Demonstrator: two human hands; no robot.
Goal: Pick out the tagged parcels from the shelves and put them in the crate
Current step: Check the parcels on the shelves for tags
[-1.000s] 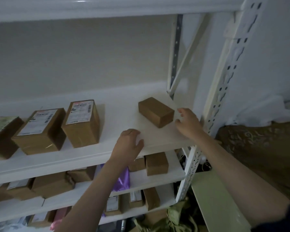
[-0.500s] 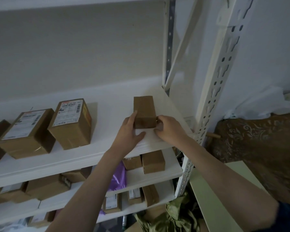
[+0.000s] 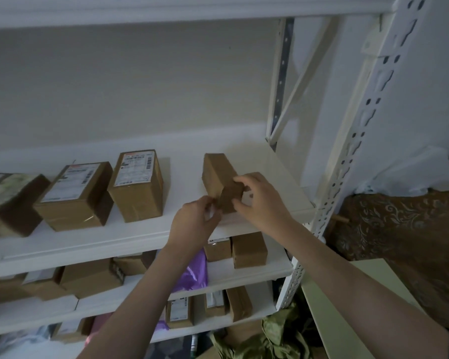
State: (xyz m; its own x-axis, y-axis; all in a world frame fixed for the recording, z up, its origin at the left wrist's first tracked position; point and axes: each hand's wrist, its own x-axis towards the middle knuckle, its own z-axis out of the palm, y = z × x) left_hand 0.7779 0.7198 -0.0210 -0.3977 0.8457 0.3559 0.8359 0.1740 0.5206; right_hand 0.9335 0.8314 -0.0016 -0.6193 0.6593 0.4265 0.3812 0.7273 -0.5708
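We are now tilting the plain parcel (image 3: 219, 174) up off the shelf (image 3: 265, 161), both hands' fingers (image 3: 240, 181) clamped on it, checking for a tag.

Single head-worn wide-angle view; I have no second camera, so no overlap between views. From here I look forward and slightly upward along a white shelving rack (image 3: 140, 229), standing close at arm's reach: both forearms enter from the bottom edge and meet near frame centre. The upper shelf underside (image 3: 166, 9) spans the top edge. The rack's perforated upright (image 3: 360, 141) runs diagonally at right, bowed by lens distortion. Lower shelves (image 3: 244, 278) recede toward bottom left. A pale wall (image 3: 127, 86) fills the background beyond the rack.
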